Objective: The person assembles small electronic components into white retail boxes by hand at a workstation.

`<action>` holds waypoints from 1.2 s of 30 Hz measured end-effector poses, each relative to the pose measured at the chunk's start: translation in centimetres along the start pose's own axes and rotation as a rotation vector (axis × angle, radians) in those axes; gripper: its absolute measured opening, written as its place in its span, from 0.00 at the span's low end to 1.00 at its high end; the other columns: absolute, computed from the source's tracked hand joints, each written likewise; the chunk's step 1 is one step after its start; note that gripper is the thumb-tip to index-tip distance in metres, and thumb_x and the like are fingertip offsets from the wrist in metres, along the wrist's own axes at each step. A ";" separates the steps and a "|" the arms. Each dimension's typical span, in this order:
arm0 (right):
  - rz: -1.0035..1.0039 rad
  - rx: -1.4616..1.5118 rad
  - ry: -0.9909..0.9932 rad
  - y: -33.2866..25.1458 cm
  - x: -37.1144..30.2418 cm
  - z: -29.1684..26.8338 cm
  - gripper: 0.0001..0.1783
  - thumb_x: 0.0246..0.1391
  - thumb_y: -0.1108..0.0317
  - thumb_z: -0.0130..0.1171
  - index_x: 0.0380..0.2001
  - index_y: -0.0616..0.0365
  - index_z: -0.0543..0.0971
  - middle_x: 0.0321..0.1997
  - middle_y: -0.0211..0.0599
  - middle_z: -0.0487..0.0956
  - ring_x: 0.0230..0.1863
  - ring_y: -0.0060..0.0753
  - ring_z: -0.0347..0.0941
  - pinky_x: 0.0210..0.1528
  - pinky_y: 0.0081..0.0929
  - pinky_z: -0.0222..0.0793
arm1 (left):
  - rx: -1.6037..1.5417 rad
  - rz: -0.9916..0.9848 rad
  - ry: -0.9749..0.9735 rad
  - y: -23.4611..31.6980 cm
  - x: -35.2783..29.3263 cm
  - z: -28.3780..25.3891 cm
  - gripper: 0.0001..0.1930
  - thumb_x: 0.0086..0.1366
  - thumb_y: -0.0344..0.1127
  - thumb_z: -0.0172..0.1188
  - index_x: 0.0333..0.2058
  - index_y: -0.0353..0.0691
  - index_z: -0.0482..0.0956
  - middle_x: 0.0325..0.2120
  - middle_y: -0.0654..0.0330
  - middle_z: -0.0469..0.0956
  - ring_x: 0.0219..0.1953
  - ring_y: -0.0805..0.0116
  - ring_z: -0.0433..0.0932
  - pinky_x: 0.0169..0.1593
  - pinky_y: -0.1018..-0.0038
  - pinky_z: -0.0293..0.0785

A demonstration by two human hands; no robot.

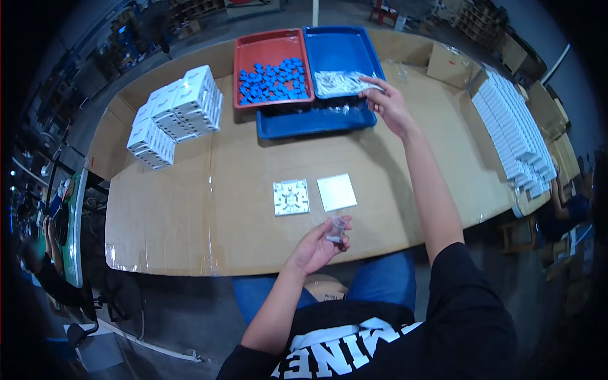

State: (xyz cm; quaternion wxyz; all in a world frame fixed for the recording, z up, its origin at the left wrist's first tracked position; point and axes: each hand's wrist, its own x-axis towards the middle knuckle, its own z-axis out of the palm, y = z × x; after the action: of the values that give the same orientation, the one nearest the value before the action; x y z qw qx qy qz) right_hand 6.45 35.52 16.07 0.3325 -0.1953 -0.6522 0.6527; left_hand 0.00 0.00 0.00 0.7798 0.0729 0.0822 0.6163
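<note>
My left hand is closed around a small clear plastic bag, low over the near edge of the table. Just beyond it lie two square white plates: one shows a dark cut-out pattern, while the other is smooth and plain. My right hand reaches to the right edge of a blue tray. Its thumb and index finger pinch something whitish, too small to make out. In that tray, below the hand's level, sits a pile of small white and clear pieces.
A red tray with many blue parts stands left of the blue one. Another blue tray sits in front. White boxed units are stacked at left; long rows of white pieces stand at right. Cardboard walls edge the table.
</note>
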 end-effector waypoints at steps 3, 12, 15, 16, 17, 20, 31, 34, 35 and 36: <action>0.050 0.010 0.088 3.0 -9.1 3.8 0.14 0.62 0.72 0.65 0.51 0.61 0.82 0.39 0.34 0.85 0.32 0.16 0.72 0.34 0.16 0.68 | 0.088 0.023 0.105 0.7 -1.3 0.1 0.30 0.80 0.50 0.45 0.69 0.33 0.62 0.49 0.57 0.78 0.46 0.62 0.80 0.54 0.63 0.77; 0.271 0.182 0.190 5.7 -24.6 8.7 0.06 0.58 0.77 0.64 0.39 0.61 0.80 0.31 0.25 0.78 0.27 0.13 0.70 0.30 0.14 0.65 | 0.091 0.084 0.080 -0.3 -1.1 1.8 0.28 0.81 0.51 0.44 0.67 0.34 0.66 0.50 0.56 0.79 0.45 0.65 0.79 0.54 0.65 0.75; 0.235 0.198 0.129 5.9 -25.1 9.5 0.05 0.58 0.78 0.63 0.37 0.61 0.79 0.30 0.24 0.76 0.27 0.12 0.69 0.30 0.14 0.64 | 0.106 0.092 0.086 -0.4 -1.2 2.0 0.28 0.80 0.52 0.44 0.66 0.35 0.68 0.50 0.56 0.79 0.45 0.65 0.79 0.54 0.65 0.75; 0.232 0.170 0.113 5.5 -25.1 10.0 0.05 0.58 0.79 0.63 0.36 0.60 0.78 0.29 0.23 0.75 0.27 0.12 0.68 0.29 0.14 0.63 | 0.116 0.099 0.087 -0.3 -1.3 2.0 0.28 0.80 0.52 0.45 0.66 0.35 0.67 0.50 0.56 0.79 0.45 0.64 0.79 0.54 0.64 0.76; 0.232 0.170 0.108 5.4 -25.3 10.1 0.05 0.58 0.79 0.63 0.36 0.60 0.78 0.29 0.23 0.75 0.27 0.12 0.68 0.29 0.14 0.63 | 0.125 0.107 0.088 -0.4 -1.4 1.9 0.28 0.80 0.52 0.45 0.65 0.35 0.67 0.50 0.56 0.80 0.44 0.64 0.80 0.54 0.62 0.76; 0.236 0.162 0.081 5.2 -25.3 10.7 0.05 0.58 0.79 0.63 0.37 0.60 0.78 0.28 0.23 0.75 0.27 0.12 0.68 0.29 0.14 0.62 | 0.140 0.111 0.072 -0.5 -1.5 1.7 0.27 0.80 0.52 0.45 0.65 0.35 0.68 0.50 0.56 0.80 0.44 0.65 0.80 0.54 0.63 0.76; 0.329 0.347 0.069 4.4 -25.8 10.1 0.07 0.59 0.77 0.63 0.42 0.63 0.82 0.35 0.31 0.84 0.26 0.13 0.65 0.29 0.14 0.59 | 0.175 0.107 0.045 -0.7 -1.7 1.9 0.27 0.81 0.51 0.43 0.65 0.36 0.68 0.52 0.56 0.79 0.45 0.66 0.79 0.54 0.65 0.75; 0.292 0.129 0.019 4.2 -25.6 9.7 0.07 0.60 0.75 0.65 0.42 0.62 0.83 0.37 0.31 0.84 0.30 0.14 0.70 0.32 0.14 0.65 | 0.199 0.124 0.065 -0.6 -1.7 2.0 0.27 0.81 0.51 0.44 0.65 0.36 0.69 0.51 0.56 0.79 0.44 0.67 0.79 0.53 0.68 0.76; 0.295 0.129 0.015 4.0 -25.6 9.7 0.07 0.60 0.75 0.65 0.42 0.62 0.83 0.37 0.31 0.84 0.30 0.14 0.70 0.32 0.14 0.65 | 0.191 0.118 0.059 -0.6 -1.8 1.9 0.26 0.81 0.51 0.44 0.65 0.36 0.69 0.51 0.56 0.79 0.44 0.67 0.79 0.53 0.68 0.76; 0.247 0.092 0.005 3.6 -25.4 9.7 0.08 0.60 0.74 0.66 0.42 0.63 0.83 0.36 0.30 0.84 0.31 0.14 0.72 0.32 0.14 0.66 | 0.185 0.113 0.051 -0.5 -1.7 1.8 0.26 0.81 0.50 0.44 0.64 0.36 0.69 0.51 0.55 0.79 0.44 0.67 0.79 0.53 0.68 0.76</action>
State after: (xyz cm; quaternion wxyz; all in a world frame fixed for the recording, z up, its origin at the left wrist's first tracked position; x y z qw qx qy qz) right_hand 16.94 11.28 8.69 0.2599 -0.2601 -0.5917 0.7174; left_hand 0.47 -1.78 1.72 0.7316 0.1333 0.1544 0.6506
